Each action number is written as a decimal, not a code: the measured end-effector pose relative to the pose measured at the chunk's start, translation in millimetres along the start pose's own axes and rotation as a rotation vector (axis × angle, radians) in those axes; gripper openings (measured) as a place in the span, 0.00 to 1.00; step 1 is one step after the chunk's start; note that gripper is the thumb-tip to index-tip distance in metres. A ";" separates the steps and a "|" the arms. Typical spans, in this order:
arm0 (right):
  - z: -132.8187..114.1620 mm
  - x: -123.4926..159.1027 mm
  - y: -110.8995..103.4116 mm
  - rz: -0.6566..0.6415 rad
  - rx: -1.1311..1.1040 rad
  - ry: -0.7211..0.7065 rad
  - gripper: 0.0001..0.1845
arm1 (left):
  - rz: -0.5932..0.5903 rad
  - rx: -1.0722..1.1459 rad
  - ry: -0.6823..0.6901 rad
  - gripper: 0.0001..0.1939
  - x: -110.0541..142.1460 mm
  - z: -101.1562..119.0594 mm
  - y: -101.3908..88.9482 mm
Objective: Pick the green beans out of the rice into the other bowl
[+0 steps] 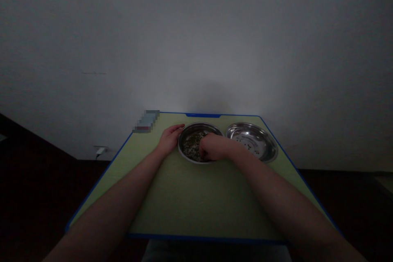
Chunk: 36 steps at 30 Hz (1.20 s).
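Note:
A steel bowl (188, 159) holds a loose mix of small pale and dark grains (192, 145), too small to name. My left hand (170, 139) rests against the bowl's left side, its fingers stretched along the outside near the rim. Inside the same bowl, my right hand (213, 146) reaches down into the grains with fingers bent and drawn together. Whatever the fingertips pinch is hidden. Close by on the right stands a second steel bowl (265, 141), shiny inside, with a scattering of dark grains on its bottom. My right forearm passes over its near edge.
Both bowls stand toward the back of a pale green table (196, 196) with blue edging. A blurred-out flat item (146, 122) lies at the back left corner. Behind the table is a plain wall (208, 41), with a plugged-in white adapter (100, 151) low on the left.

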State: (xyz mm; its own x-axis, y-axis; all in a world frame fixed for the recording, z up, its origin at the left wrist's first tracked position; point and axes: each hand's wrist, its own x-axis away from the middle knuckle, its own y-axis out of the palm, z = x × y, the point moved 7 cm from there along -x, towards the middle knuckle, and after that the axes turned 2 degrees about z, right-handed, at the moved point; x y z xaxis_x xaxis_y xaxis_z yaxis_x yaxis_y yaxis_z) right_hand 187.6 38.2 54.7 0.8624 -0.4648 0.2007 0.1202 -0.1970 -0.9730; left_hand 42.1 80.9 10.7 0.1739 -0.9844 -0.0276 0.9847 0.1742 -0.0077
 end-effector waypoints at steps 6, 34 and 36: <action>2.4 1.0 0.4 -0.006 -0.031 0.013 0.13 | -0.012 0.028 0.000 0.29 -1.2 -1.6 0.6; 107.6 137.9 -33.7 0.528 -0.223 0.498 0.13 | -0.001 -0.004 -0.006 0.27 0.3 -0.3 -0.6; 115.7 142.3 -27.7 0.482 -0.223 0.543 0.13 | 0.003 -0.015 -0.008 0.27 1.2 1.3 -0.7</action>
State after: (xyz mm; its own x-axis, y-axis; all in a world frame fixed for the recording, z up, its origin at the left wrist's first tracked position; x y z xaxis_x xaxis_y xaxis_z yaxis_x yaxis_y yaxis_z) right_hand 363.8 77.4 96.9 0.4243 -0.8918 -0.1570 -0.3605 -0.0073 -0.9327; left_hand 41.7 79.5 12.0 0.1771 -0.9840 -0.0194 0.9838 0.1776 -0.0231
